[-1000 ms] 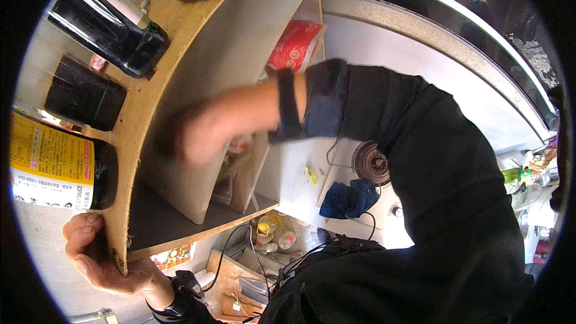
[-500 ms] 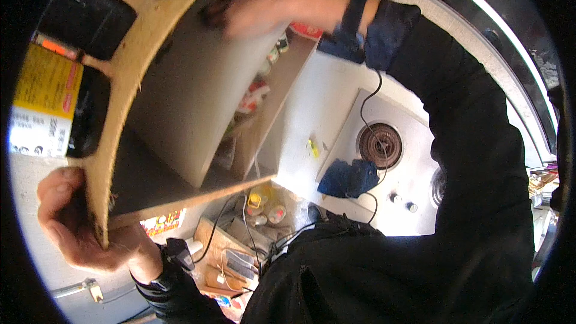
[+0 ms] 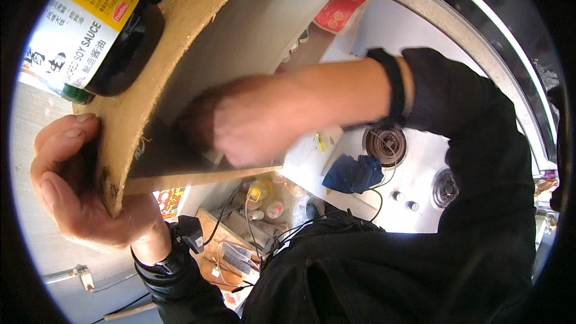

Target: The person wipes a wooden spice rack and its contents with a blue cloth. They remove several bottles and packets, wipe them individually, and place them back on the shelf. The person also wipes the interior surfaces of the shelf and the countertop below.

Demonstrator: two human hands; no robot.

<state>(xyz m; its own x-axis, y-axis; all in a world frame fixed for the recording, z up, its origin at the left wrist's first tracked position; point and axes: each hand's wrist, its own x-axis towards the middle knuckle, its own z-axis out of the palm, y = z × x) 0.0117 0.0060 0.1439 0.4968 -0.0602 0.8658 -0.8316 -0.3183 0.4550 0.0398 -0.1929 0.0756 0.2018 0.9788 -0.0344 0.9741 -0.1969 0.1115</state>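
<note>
My left hand (image 3: pixel 81 204) is closed around the near corner of a wooden shelf unit (image 3: pixel 120 123), thumb and fingers on either side of the board's rough edge. Inside its dark compartment is my right hand (image 3: pixel 252 117), close to the lower board (image 3: pixel 204 179). Motion smears that hand, and its fingers are hidden in shadow, so whether it holds anything does not show. On the outer face of the unit, just above my left hand, is a dark sauce bottle (image 3: pixel 129 42) with a yellow and white label.
A red packet (image 3: pixel 341 12) sits at the far end of the unit. To the right is a white stove with coil burners (image 3: pixel 384 147), a dark blue cloth (image 3: pixel 353 174) and a cable (image 3: pixel 381 204). Below the unit stand a wooden box (image 3: pixel 210 228) and a yellow-topped container (image 3: pixel 259 191).
My right hand has swept down and nearer through the compartment, toward the lower board. The sauce bottle appears larger and closer, while my left hand still grips the corner.
</note>
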